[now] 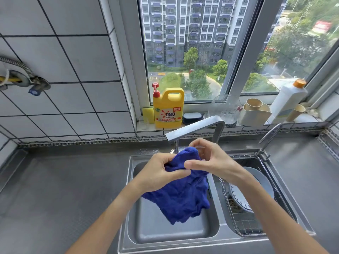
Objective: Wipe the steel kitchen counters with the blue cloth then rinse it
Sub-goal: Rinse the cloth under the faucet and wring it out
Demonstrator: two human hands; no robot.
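Gripping the blue cloth point(180, 191) — left hand point(161, 173); right hand point(211, 160) — under the faucet point(194, 128).

The tap spout point(194, 127) juts out just above both hands and the cloth point(181, 191), blocking any lift straight up. Below the cloth the left basin point(165, 233) lies open. The right basin holds a wire rack point(245, 222) with a plate point(260, 182). The surface point(64, 180) left of the sink is bare; a thin second tap point(269, 136) stands to the right.

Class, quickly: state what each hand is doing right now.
Left hand: closed, gripping the blue cloth.
Right hand: closed, pinching the same cloth.
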